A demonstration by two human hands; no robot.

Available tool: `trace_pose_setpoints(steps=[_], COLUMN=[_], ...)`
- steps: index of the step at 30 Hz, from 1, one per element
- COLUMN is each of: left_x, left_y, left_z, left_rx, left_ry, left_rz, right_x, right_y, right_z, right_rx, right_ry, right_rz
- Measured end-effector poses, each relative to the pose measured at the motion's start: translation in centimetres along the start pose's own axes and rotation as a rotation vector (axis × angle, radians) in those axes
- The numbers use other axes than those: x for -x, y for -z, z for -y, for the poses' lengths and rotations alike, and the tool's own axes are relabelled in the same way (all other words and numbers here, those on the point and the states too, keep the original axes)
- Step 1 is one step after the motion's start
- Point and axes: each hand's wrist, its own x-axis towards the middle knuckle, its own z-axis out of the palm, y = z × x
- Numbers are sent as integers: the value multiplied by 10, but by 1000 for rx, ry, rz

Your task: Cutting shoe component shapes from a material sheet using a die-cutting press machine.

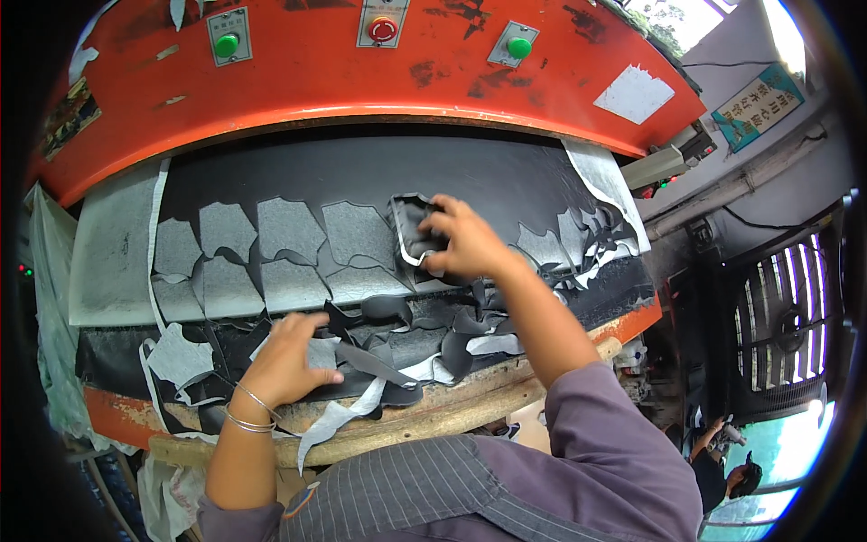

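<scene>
My right hand point(465, 239) reaches over the black leather sheet point(361, 167), fingers curled around a cutting die point(397, 224), an open metal frame with an angular outline. The die stands on the sheet at the right end of a row of grey die-shaped patches point(289, 228); I cannot tell whether these are cut pieces or gaps. Nearer to me, my left hand point(284, 359), slightly blurred, hovers over or rests on leather scraps with its fingers apart, apparently holding nothing. Beside it lie black curled offcuts point(384, 312) and a loose grey-backed piece point(181, 352).
An orange-red press beam point(433, 95) spans the far side, with two green buttons point(227, 45) and a red button point(382, 30). A worn wooden rail point(452, 406) borders the near edge. More scraps point(596, 239) lie right. Another person point(718, 470) stands far right.
</scene>
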Motion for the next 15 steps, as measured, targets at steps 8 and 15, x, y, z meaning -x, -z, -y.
trace_pose_setpoints(steps=[8, 15], left_x=[-63, -127], left_y=[-46, -115], left_z=[-40, -42], left_rx=[426, 149], left_ry=[144, 85], left_rz=[-229, -452], right_x=[2, 45], right_y=[-2, -25], right_z=[-50, -73], right_rx=[-29, 1], right_ry=[130, 52], right_rz=[26, -241])
